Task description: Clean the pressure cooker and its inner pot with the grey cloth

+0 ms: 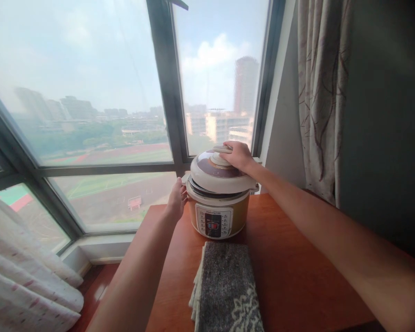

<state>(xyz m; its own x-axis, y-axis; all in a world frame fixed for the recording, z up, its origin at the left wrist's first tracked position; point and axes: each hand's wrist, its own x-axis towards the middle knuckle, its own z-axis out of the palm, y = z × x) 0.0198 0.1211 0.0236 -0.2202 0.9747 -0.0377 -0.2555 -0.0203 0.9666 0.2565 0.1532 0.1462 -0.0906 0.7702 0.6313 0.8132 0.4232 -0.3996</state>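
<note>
An electric pressure cooker [238, 216] with a yellow-brown body and a dark control panel stands on the wooden table. Its cream and brown lid [207, 177] sits tilted on top, with a dark gap showing under the front left of its rim. My right hand [238, 155] is closed around the knob at the lid's centre. At the cooker's left side, my left hand [177, 199] grips the side handle, its fingers curled and partly hidden. Just in front of the cooker lies a folded grey cloth [224, 276] with a pale pattern.
The reddish-brown table [297, 263] reaches to the window corner. Large window panes with grey frames [166, 78] stand close behind the cooker. Patterned curtains hang at the right [323, 92] and lower left [24, 276].
</note>
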